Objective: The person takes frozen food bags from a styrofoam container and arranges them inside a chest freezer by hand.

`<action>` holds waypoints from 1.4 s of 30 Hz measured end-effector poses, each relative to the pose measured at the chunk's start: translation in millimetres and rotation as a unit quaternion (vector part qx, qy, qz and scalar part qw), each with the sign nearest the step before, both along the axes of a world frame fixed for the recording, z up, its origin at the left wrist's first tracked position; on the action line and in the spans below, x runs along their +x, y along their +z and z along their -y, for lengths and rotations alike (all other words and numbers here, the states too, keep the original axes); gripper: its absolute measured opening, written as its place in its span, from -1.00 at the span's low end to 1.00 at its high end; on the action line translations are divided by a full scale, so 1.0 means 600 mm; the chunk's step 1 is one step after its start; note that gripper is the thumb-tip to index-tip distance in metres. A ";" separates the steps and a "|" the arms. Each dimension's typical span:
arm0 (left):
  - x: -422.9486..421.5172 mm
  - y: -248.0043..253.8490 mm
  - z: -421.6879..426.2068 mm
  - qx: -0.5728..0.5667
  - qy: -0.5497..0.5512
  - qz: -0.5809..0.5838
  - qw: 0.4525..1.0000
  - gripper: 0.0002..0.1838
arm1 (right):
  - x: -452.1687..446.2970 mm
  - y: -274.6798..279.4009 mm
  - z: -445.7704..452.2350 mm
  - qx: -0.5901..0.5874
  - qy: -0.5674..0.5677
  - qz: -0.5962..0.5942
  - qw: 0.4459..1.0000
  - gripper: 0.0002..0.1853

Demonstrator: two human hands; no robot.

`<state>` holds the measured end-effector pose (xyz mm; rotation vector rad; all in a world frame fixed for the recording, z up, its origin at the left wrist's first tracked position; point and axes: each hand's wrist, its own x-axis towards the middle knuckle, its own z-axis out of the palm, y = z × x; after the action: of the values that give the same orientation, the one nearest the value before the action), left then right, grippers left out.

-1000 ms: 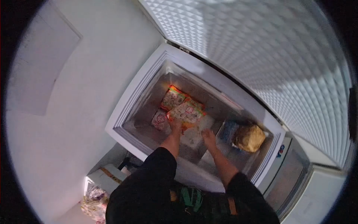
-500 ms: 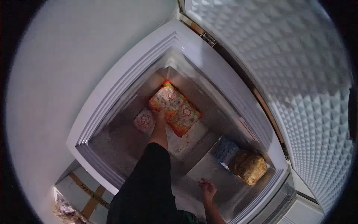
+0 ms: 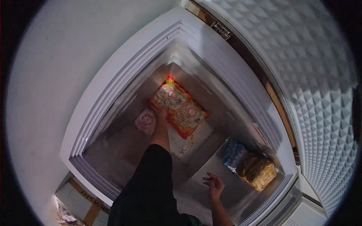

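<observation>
My left hand (image 3: 160, 113) reaches deep into a chest freezer (image 3: 90, 94) and touches the near edge of two frozen food packs, a left one (image 3: 167, 98) and a right one (image 3: 190, 116). Both have orange edges and red round marks. Its fingers are hidden or too dim to make out against the packs. Left of the wrist lies a paler pack (image 3: 145, 122) with a similar red mark. My right hand (image 3: 214, 183) hovers over the raised step (image 3: 205, 173) inside the freezer, fingers apart, holding nothing.
On the step sit a blue pack (image 3: 234, 152) and a woven basket-like thing (image 3: 260, 175). The freezer lid (image 3: 316, 94) stands raised at right, its inside textured. A taped cardboard box (image 3: 81, 199) is outside at lower left, beside the wall (image 3: 49, 94).
My view has shifted slightly closer to the freezer. The right hand has risen a little and its fingers have spread. The left hand stays at the packs.
</observation>
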<state>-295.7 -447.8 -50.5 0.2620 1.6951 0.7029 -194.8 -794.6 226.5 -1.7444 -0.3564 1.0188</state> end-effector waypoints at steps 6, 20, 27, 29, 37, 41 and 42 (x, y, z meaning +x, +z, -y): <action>0.009 0.001 0.022 -0.004 -0.021 -0.027 0.999 -0.52 | 0.000 -0.017 -0.007 0.022 0.002 -0.006 1.000 -0.77; 0.019 0.056 0.063 -0.013 -0.170 -0.118 0.978 -0.48 | -0.013 0.006 -0.023 -0.035 0.042 -0.024 0.998 -0.69; 0.010 0.122 0.256 0.082 -0.594 -0.192 0.777 -0.49 | -0.037 0.022 0.032 -0.263 0.180 -0.024 0.947 -0.75; 0.010 0.137 0.294 0.070 -0.698 -0.159 0.695 -0.50 | -0.060 0.086 0.035 -0.309 0.309 0.065 0.897 -0.75; 0.026 0.426 0.276 0.372 -0.831 0.060 0.409 -0.74 | -0.010 0.228 0.027 -0.261 0.412 0.294 0.822 -0.77; -0.043 0.803 0.243 0.279 -0.850 0.181 0.409 -0.68 | -0.022 0.437 0.011 0.099 0.093 -0.183 0.974 -0.53; -0.074 0.914 0.246 0.257 -0.841 0.231 0.417 -0.65 | -0.019 0.470 0.021 0.114 0.068 -0.183 0.974 -0.53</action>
<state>-339.9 -595.1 497.6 1.6990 -0.0163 -0.3735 -206.4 -807.0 508.5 -1.3089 -0.3437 1.3183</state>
